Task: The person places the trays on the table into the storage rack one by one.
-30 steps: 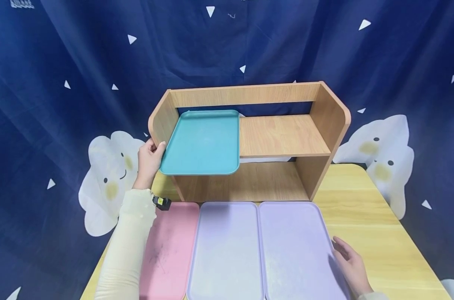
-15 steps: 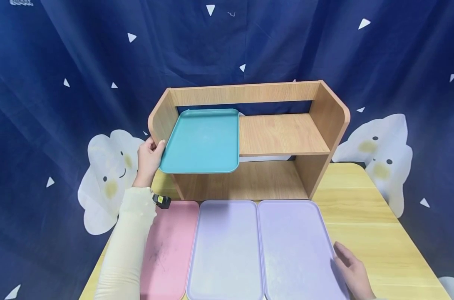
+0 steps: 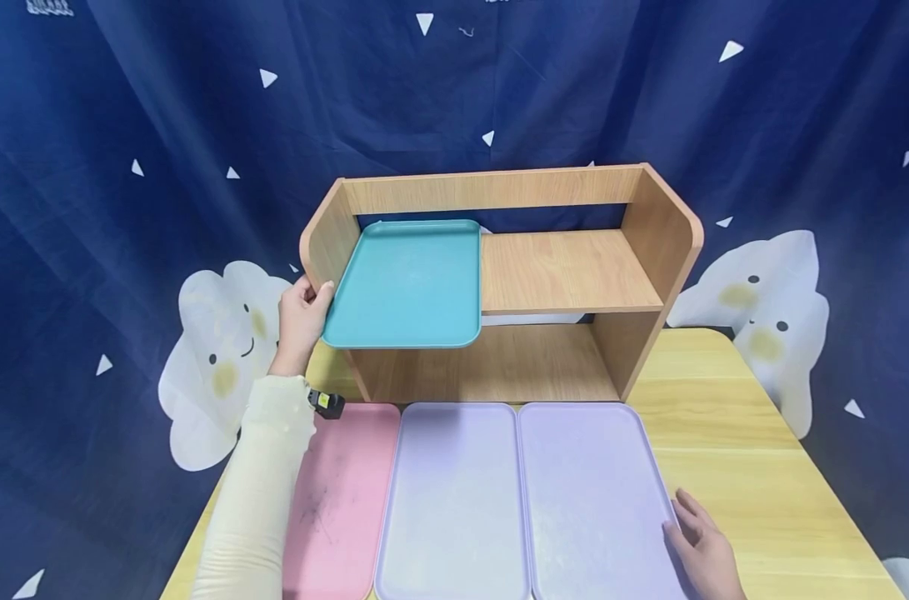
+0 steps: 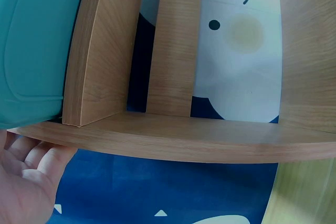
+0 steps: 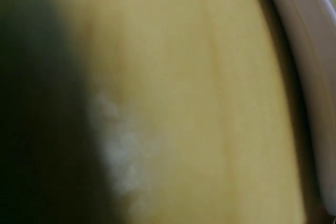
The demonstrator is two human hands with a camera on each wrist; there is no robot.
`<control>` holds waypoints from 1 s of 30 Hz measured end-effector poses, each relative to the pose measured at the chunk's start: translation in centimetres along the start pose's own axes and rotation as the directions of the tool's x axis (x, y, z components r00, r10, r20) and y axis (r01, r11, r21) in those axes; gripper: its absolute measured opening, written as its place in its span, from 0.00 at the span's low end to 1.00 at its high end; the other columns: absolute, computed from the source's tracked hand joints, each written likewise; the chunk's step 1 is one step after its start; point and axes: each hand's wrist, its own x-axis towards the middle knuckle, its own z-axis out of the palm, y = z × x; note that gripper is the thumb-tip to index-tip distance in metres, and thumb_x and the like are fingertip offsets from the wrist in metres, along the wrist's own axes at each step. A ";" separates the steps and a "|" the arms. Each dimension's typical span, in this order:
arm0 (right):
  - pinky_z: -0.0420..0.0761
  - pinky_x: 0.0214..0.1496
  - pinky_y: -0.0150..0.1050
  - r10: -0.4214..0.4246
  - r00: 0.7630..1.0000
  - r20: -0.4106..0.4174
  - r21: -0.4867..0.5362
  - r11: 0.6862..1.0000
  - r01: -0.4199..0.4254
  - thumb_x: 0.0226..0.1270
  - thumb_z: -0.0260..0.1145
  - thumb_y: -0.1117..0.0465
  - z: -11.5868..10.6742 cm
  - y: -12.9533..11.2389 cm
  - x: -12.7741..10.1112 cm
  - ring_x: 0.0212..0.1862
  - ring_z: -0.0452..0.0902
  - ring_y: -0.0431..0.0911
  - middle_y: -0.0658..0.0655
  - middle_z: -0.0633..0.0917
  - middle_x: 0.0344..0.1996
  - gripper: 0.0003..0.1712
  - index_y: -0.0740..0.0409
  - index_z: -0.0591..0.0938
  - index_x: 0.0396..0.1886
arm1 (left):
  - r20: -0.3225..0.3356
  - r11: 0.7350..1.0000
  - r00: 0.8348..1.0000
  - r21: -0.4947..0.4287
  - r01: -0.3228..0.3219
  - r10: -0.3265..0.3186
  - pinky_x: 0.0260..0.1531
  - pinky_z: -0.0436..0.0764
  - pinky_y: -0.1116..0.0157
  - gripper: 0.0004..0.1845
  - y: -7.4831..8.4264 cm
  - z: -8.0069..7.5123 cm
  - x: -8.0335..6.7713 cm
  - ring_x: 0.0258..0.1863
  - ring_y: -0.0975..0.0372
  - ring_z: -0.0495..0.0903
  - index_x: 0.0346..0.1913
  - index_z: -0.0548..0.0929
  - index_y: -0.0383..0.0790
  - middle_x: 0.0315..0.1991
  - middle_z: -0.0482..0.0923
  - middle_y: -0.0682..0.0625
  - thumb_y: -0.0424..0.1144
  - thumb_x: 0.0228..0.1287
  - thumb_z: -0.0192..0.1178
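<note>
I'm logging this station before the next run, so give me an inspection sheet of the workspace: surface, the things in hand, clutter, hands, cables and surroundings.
Surface: yellow wooden table, bare on its right side.
Things in hand: teal tray lies on the upper board of the wooden shelf unit, its front edge past the board. Right lavender tray lies flat on the table.
Clutter: pink tray and middle lavender tray lie beside it, edge to edge.
Hands: left hand touches the teal tray's left edge at the shelf's side panel; right hand rests at the right lavender tray's right rim, fingers relaxed.
Cables: nothing seen.
Surroundings: dark blue curtain with white triangles and cloud faces.
</note>
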 end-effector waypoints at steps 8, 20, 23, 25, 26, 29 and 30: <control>0.54 0.64 0.21 -0.067 0.997 -0.044 -0.020 0.998 0.067 0.66 0.57 0.68 0.4 0.2 -0.4 0.61 0.63 0.67 0.69 0.70 0.61 0.21 0.74 0.72 0.57 | -0.007 1.000 1.000 0.006 -0.001 0.001 0.30 0.74 0.76 0.18 0.2 0.1 -0.1 0.31 0.68 0.77 0.50 0.79 0.30 0.45 0.81 0.36 0.42 0.67 0.55; 0.57 0.46 0.09 0.014 0.999 -0.042 0.058 0.998 -0.012 0.68 0.56 0.65 -0.4 -0.7 -0.4 0.51 0.57 0.15 0.71 0.73 0.58 0.21 0.71 0.73 0.58 | -0.024 1.000 1.000 -0.001 -0.007 0.007 0.29 0.74 0.77 0.18 -0.2 -0.1 -0.1 0.30 0.70 0.77 0.50 0.79 0.30 0.45 0.81 0.35 0.41 0.66 0.55; 0.66 0.41 0.15 0.089 0.996 0.011 0.048 0.995 -0.090 0.69 0.55 0.63 -0.9 -1.0 -0.3 0.56 0.72 0.37 0.71 0.72 0.58 0.23 0.69 0.72 0.60 | -0.034 1.000 0.999 -0.002 -0.020 0.020 0.28 0.74 0.77 0.17 -0.2 -0.1 0.0 0.29 0.69 0.77 0.49 0.80 0.29 0.43 0.82 0.35 0.40 0.66 0.55; 0.70 0.38 0.19 0.120 0.992 0.038 0.047 0.991 -0.122 0.69 0.54 0.62 -1.1 -1.0 -0.2 0.48 0.78 0.39 0.71 0.72 0.58 0.23 0.69 0.71 0.61 | -0.035 1.000 0.999 -0.002 -0.031 0.031 0.28 0.74 0.77 0.17 -0.2 0.0 0.0 0.29 0.69 0.77 0.48 0.80 0.29 0.43 0.82 0.35 0.40 0.65 0.55; 0.70 0.37 0.20 0.110 0.993 0.036 0.053 0.992 -0.112 0.69 0.54 0.63 -1.2 -0.9 -0.1 0.45 0.77 0.34 0.71 0.73 0.57 0.23 0.69 0.71 0.61 | -0.032 1.000 0.999 -0.002 -0.031 0.031 0.28 0.74 0.77 0.17 0.4 -0.1 -0.2 0.29 0.68 0.78 0.49 0.79 0.28 0.43 0.82 0.34 0.39 0.65 0.55; 0.75 0.35 0.25 0.090 0.995 0.041 0.081 0.992 -0.093 0.69 0.54 0.64 -1.3 -0.9 -0.1 0.38 0.71 0.22 0.72 0.74 0.55 0.23 0.71 0.71 0.60 | -0.007 0.999 0.999 0.005 -0.034 0.034 0.29 0.73 0.78 0.17 2.1 -0.2 -1.1 0.31 0.66 0.78 0.50 0.78 0.25 0.45 0.80 0.32 0.36 0.66 0.54; 0.75 0.35 0.26 0.089 0.995 0.044 0.095 0.991 -0.093 0.69 0.54 0.64 -1.3 -0.9 -0.2 0.36 0.66 0.18 0.72 0.74 0.55 0.23 0.71 0.71 0.61 | 0.000 1.000 1.000 0.006 -0.030 0.030 0.29 0.73 0.78 0.17 2.7 -0.3 -1.3 0.31 0.65 0.78 0.51 0.78 0.24 0.45 0.79 0.30 0.36 0.66 0.53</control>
